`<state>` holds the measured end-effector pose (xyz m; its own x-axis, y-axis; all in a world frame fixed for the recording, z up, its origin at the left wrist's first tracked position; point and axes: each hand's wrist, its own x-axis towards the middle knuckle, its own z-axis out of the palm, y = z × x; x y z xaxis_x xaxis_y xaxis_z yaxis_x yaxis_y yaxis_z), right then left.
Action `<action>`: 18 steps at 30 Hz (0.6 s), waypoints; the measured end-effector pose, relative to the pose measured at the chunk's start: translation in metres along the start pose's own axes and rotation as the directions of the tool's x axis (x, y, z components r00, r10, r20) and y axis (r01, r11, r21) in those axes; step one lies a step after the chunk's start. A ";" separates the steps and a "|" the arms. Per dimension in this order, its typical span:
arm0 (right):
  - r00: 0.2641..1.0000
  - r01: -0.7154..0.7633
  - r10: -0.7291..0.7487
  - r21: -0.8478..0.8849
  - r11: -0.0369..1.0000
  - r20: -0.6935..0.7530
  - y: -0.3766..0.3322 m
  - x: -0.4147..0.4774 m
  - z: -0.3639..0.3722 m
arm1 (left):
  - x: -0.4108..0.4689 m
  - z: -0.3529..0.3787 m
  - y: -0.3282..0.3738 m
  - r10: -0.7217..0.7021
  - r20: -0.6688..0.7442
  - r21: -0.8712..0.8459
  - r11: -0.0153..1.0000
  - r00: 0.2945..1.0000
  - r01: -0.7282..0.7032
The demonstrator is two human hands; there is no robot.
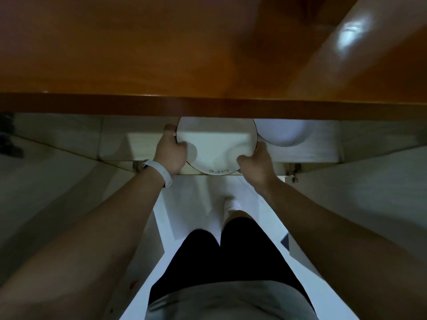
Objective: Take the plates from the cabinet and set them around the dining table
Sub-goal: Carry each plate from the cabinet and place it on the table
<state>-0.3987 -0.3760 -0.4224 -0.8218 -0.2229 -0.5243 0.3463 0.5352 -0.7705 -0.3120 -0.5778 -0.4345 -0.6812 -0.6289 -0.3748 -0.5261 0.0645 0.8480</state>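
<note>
While the white plate (217, 144) sits under the wooden countertop (208, 54), left hand (171, 151) grips its left rim; right hand (256, 162) grips its right.

Only one bit of writing visible: small dark lettering on the near rim of the white plate (216, 146), printed along the curve and upside down from this view. Too blurred and small to read for sure; looks like four or so letters. The second plate (283, 133) beside it shows faint marks on its near rim, not legible. No other labels or numbers.
</note>
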 end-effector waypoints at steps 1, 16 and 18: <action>1.000 -0.013 0.013 0.004 1.000 -0.011 0.002 -0.010 -0.003 | -0.010 -0.003 0.000 -0.027 0.037 0.018 0.999 0.999 0.026; 0.997 -0.040 0.038 -0.030 0.999 -0.068 -0.005 -0.181 -0.056 | -0.180 -0.040 0.039 -0.073 0.088 -0.195 0.977 0.993 0.089; 0.994 -0.031 0.029 -0.024 0.999 -0.108 -0.012 -0.204 -0.065 | -0.199 -0.044 0.049 -0.064 0.087 -0.213 0.974 0.994 0.081</action>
<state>-0.2648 -0.2841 -0.2833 -0.8555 -0.1184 -0.5041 0.3612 0.5610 -0.7448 -0.1794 -0.4834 -0.3021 -0.6882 -0.5617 -0.4592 -0.4587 -0.1535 0.8752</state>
